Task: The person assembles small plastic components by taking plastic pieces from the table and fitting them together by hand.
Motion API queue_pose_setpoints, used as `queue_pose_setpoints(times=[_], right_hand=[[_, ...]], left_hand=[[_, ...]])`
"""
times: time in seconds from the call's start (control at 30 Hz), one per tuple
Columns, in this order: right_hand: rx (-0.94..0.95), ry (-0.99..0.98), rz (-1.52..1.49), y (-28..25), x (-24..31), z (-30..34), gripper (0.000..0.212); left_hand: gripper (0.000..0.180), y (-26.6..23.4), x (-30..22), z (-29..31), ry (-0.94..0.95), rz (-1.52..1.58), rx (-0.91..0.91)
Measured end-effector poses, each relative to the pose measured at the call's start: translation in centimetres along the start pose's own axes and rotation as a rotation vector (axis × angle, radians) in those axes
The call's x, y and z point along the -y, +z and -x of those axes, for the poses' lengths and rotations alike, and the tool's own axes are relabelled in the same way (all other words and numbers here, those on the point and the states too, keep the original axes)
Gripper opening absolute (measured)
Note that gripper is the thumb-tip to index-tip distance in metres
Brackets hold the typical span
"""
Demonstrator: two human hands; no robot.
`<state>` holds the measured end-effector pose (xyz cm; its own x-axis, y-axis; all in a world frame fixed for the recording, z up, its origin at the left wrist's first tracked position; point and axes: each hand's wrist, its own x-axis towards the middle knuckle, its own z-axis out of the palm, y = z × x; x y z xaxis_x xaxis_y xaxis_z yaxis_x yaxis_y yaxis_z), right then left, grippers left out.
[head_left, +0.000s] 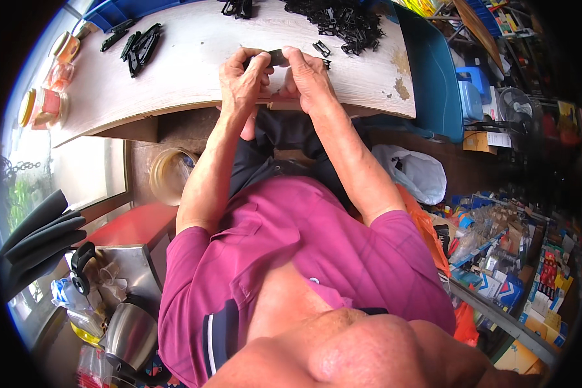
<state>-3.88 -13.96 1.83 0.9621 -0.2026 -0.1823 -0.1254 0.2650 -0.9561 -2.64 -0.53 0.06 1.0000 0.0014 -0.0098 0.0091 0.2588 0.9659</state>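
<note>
Over the near edge of the white table, my left hand and my right hand pinch a small black part between thumbs and fingers. The left hand has one end and the right hand the other. Fingers cover much of it, so its kind cannot be made out. Just beyond my right hand lies a loose black frame-like piece. Farther back is a heap of similar small black pieces. To the left rest several long black parts in a bunch.
Jars stand at the table's left end, below a blue bin. A teal plastic container adjoins its right side. A tub and a white bag sit beneath. Cluttered boxes fill the right.
</note>
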Motion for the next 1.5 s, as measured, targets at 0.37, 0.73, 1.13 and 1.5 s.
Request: queue_pose_setpoints(times=[0.37,0.73,1.13,1.5], right_hand=[[0.099,-0.075,-0.056,-1.2,-0.1,1.0,0.03],[-0.267,-0.066,-0.317,-14.2,4.0,-1.9,0.05],[-0.348,0.125,-0.016,-15.0,5.4,-1.8,0.042],[-0.053,0.161,0.115,-9.8,2.1,-1.2,0.03]], left_hand=[[0.014,1.3,0.0,1.3,-0.09,0.084,0.09],[0.024,6.1,0.7,-0.9,0.894,-0.962,0.11],[0.012,7.1,3.2,-3.4,0.865,-0.914,0.186],[0.029,7.9,2.6,-0.7,0.274,-0.346,0.343]])
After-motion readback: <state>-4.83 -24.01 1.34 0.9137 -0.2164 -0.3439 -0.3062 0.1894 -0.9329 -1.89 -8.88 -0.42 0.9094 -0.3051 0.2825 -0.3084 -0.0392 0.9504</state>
